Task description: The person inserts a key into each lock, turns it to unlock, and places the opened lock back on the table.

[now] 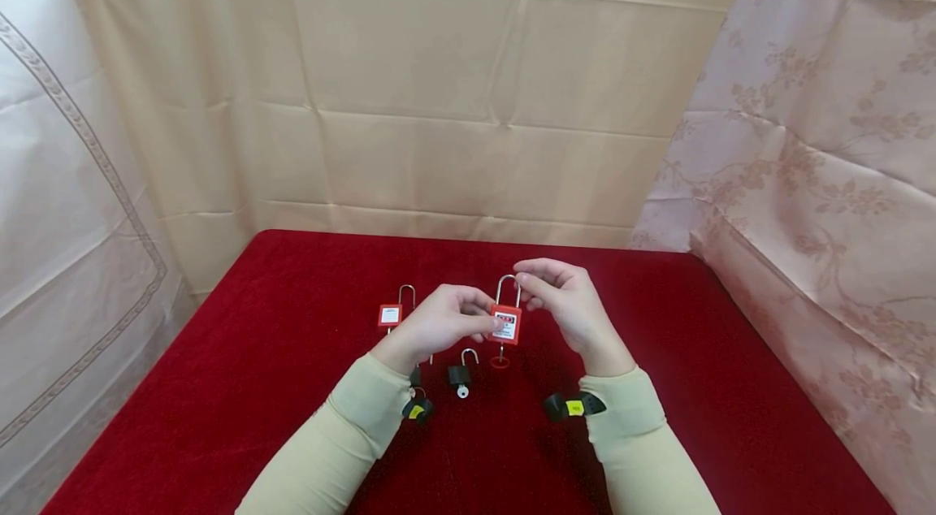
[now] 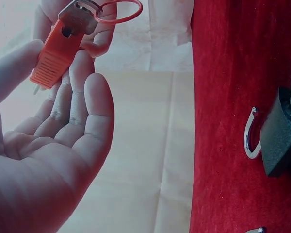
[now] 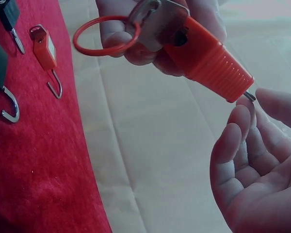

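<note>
Above the table, my left hand [image 1: 442, 320] pinches the body of a red padlock [image 1: 505, 334] between thumb and fingers. The padlock stands upright, its white label facing me and its long steel shackle on top. At the shackle's right side, my right hand [image 1: 570, 304] pinches the metal with thumb and fingertips. Seen from below in the right wrist view, a key [image 3: 157, 24] sits in the padlock's base. A red ring [image 3: 77, 41] hangs from that key. The left wrist view shows the ribbed orange-red side of the padlock [image 2: 56, 56] against my left thumb.
Left of my hands lies a second red padlock [image 1: 390, 315] with its shackle raised. A black padlock [image 1: 459, 375] with a swung-out shackle and a key lies nearer; another black padlock [image 1: 415, 377] is mostly behind my left wrist. Red cloth covers the table [image 1: 292, 352]; curtains [image 1: 409, 93] hang behind.
</note>
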`<control>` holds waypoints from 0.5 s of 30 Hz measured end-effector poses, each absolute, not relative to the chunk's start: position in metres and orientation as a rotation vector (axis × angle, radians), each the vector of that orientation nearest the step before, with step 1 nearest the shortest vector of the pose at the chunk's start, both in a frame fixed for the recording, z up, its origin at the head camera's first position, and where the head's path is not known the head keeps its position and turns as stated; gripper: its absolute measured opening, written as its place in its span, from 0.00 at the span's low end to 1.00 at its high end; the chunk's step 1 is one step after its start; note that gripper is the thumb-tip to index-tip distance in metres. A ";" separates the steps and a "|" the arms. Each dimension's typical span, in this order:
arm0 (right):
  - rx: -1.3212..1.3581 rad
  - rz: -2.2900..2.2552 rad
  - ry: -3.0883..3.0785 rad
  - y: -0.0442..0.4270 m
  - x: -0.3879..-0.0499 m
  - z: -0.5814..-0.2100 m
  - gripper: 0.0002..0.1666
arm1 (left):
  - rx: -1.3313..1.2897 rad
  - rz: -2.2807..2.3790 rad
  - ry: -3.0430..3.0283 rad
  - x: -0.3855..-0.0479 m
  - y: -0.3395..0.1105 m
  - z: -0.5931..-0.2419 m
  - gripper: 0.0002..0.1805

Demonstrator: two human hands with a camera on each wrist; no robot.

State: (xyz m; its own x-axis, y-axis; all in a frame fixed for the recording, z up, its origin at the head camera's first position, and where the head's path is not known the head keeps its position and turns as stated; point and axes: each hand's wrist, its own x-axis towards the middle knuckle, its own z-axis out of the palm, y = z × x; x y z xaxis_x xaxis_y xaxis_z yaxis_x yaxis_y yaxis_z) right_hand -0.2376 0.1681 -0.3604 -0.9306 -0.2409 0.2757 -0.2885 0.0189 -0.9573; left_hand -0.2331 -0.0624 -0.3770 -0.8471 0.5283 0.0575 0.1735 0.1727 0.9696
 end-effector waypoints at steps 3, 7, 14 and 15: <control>0.600 2.082 -2.263 0.168 -0.239 -0.361 0.16 | 0.667 1.725 2.177 -0.233 -0.063 -0.376 0.15; 0.622 2.060 -2.319 0.168 -0.239 -0.362 0.15 | 0.670 1.734 2.186 -0.232 -0.064 -0.375 0.14; 0.640 2.048 -2.321 0.169 -0.239 -0.363 0.11 | 0.674 1.724 2.166 -0.233 -0.064 -0.376 0.15; 0.638 2.050 -2.313 0.170 -0.239 -0.364 0.10 | 0.673 1.720 2.164 -0.233 -0.064 -0.376 0.16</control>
